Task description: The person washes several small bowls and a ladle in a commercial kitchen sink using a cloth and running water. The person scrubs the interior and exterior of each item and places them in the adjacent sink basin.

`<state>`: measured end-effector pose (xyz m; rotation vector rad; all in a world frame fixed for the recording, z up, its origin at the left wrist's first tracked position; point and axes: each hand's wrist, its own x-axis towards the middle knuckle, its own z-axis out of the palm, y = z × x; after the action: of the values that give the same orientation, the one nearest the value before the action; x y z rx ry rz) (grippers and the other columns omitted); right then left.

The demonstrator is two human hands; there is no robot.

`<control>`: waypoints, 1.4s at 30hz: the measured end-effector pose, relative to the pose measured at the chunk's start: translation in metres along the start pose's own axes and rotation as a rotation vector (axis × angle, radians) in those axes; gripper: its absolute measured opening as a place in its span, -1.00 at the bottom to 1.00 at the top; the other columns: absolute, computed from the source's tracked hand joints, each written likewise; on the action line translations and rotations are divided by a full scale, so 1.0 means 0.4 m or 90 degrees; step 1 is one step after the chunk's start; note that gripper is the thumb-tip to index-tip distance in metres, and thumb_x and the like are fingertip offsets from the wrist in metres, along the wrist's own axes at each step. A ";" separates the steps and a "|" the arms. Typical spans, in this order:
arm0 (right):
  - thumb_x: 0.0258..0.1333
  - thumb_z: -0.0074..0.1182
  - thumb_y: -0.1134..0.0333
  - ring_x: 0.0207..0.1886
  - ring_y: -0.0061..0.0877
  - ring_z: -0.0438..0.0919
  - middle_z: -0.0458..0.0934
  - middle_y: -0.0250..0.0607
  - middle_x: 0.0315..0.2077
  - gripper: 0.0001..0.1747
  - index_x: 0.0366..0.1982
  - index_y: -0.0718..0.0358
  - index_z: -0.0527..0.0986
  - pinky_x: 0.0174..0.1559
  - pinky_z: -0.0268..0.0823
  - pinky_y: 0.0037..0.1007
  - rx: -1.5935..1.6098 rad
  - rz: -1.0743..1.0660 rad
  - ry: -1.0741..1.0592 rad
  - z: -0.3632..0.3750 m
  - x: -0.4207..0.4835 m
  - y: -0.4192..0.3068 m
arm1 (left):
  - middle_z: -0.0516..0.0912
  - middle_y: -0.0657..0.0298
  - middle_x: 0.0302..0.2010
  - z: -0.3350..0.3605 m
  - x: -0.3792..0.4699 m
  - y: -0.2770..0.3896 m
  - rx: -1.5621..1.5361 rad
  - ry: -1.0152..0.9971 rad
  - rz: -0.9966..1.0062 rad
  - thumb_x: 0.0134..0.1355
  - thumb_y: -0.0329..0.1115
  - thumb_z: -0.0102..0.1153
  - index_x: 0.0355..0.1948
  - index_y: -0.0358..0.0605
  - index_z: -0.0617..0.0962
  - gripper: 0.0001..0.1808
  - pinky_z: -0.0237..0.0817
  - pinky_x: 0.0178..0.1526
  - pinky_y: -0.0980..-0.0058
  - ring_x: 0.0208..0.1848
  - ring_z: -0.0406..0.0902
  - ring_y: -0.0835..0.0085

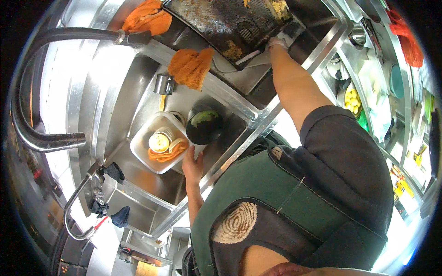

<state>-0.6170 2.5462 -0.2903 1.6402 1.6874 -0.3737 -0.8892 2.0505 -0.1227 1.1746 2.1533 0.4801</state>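
Observation:
My left hand [192,165] is beside the near edge of a white plastic tub [138,146], its thumb and fingers apart; whether it touches the rim is unclear. Inside the tub lie stacked round containers [159,142] and an orange cloth [169,155]. A dark round pot or bowl [204,125] stands beside the tub in the sink. My right hand [276,44], seemingly in a clear glove, is at the corner of a blackened metal baking tray [221,26] with yellowish residue. A pale stick-like handle [248,57] lies near that hand, whose fingers are partly hidden.
An orange cloth [191,68] drapes over the sink divider [228,95]; another [148,17] lies farther off. A metal cup [164,84] is in the sink. Curved faucets [51,141] reach in from the left. Shelves on the right hold a bowl of yellow pieces [352,100].

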 end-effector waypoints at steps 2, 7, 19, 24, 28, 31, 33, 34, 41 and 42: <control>-0.25 0.33 -0.03 0.13 -0.25 0.41 0.41 -0.29 0.10 -0.35 -0.03 0.04 0.52 -0.02 0.38 0.02 0.083 0.040 0.031 -0.030 -0.013 0.027 | 0.52 -0.10 -0.04 -0.010 0.015 -0.008 0.012 0.002 0.004 0.11 -0.32 0.19 -0.06 -0.30 0.49 -0.60 0.30 0.03 0.27 0.01 0.47 0.01; 0.02 0.03 0.07 0.08 -0.38 0.47 0.48 -0.24 0.04 -0.54 -0.05 0.12 0.52 0.05 0.33 -0.34 0.298 0.204 0.046 -0.142 -0.073 0.080 | 0.52 -0.09 -0.03 -0.035 0.021 -0.033 0.022 0.009 -0.008 0.11 -0.32 0.18 -0.04 -0.31 0.49 -0.60 0.29 0.05 0.27 0.02 0.46 0.02; 0.12 0.12 0.25 -0.37 -0.72 0.44 0.56 -0.46 -0.38 -0.85 -0.32 0.14 0.54 -0.36 0.27 -0.58 1.075 -0.435 0.476 -0.350 -0.600 0.004 | 0.53 -0.06 -0.06 -0.105 -0.058 -0.146 -0.029 0.055 -0.013 0.11 -0.32 0.18 -0.04 -0.28 0.49 -0.60 0.26 0.08 0.26 0.05 0.44 0.05; 0.16 0.08 0.20 -0.26 -0.68 0.51 0.59 -0.42 -0.27 -0.75 -0.17 0.15 0.53 -0.31 0.36 -0.64 1.146 -0.553 0.084 -0.349 -0.926 -0.205 | 0.53 -0.05 -0.05 -0.133 -0.125 -0.240 -0.033 0.060 -0.008 0.11 -0.31 0.15 -0.03 -0.21 0.49 -0.61 0.26 0.07 0.25 0.05 0.43 0.03; 0.15 0.07 0.05 -0.22 -0.63 0.51 0.57 -0.39 -0.21 -0.67 -0.15 0.07 0.53 -0.25 0.39 -0.53 0.710 -0.731 0.167 -0.238 -1.124 -0.382 | 0.53 -0.06 -0.08 -0.188 -0.228 -0.303 -0.049 0.033 -0.080 0.09 -0.28 0.18 -0.02 -0.21 0.50 -0.58 0.28 0.04 0.23 0.01 0.45 0.02; 0.15 -0.03 -0.06 -0.23 -0.33 0.47 0.50 -0.20 -0.34 -0.56 -0.17 0.16 0.48 -0.17 0.35 -0.31 0.295 -0.761 0.383 -0.151 -1.166 -0.482 | 0.54 -0.04 -0.07 -0.196 -0.283 -0.331 -0.025 0.050 -0.111 0.10 -0.26 0.18 -0.03 -0.23 0.50 -0.58 0.29 0.03 0.24 0.01 0.46 0.04; 0.18 -0.09 -0.02 -0.22 -0.20 0.45 0.47 -0.10 -0.29 -0.58 -0.25 0.23 0.44 -0.13 0.32 -0.24 0.034 -0.784 0.371 -0.080 -1.176 -0.529 | 0.54 -0.02 -0.04 -0.193 -0.319 -0.360 0.017 0.068 -0.100 0.12 -0.24 0.19 -0.03 -0.25 0.49 -0.57 0.31 0.03 0.27 0.01 0.48 0.07; 0.18 -0.10 0.01 -0.20 -0.19 0.45 0.47 -0.08 -0.27 -0.60 -0.25 0.23 0.43 -0.13 0.31 -0.23 0.007 -0.781 0.353 -0.048 -1.181 -0.548 | 0.53 -0.03 -0.02 -0.194 -0.344 -0.379 0.028 0.053 -0.111 0.11 -0.22 0.20 -0.02 -0.25 0.49 -0.55 0.31 0.04 0.28 0.03 0.47 0.07; 0.14 -0.03 0.21 -0.10 -0.17 0.46 0.45 0.00 -0.18 -0.60 -0.01 0.22 0.34 -0.10 0.34 -0.21 0.059 -0.681 0.411 0.050 -1.213 -0.587 | 0.54 -0.05 -0.09 -0.179 -0.390 -0.470 -0.031 0.135 -0.082 0.11 -0.21 0.17 -0.05 -0.24 0.49 -0.57 0.32 -0.02 0.21 -0.04 0.48 0.02; 0.12 0.00 0.23 -0.09 -0.18 0.47 0.45 -0.01 -0.17 -0.59 0.00 0.21 0.34 -0.10 0.34 -0.22 0.091 -0.702 0.456 0.038 -1.211 -0.586 | 0.54 -0.05 -0.07 -0.176 -0.390 -0.473 -0.052 0.135 -0.083 0.11 -0.19 0.17 -0.03 -0.24 0.48 -0.54 0.31 0.00 0.21 -0.02 0.47 0.02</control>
<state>-0.8796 2.1482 -0.0405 0.7773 3.1031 -0.4382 -0.9904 1.8162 -0.1254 0.9696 2.3479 0.6523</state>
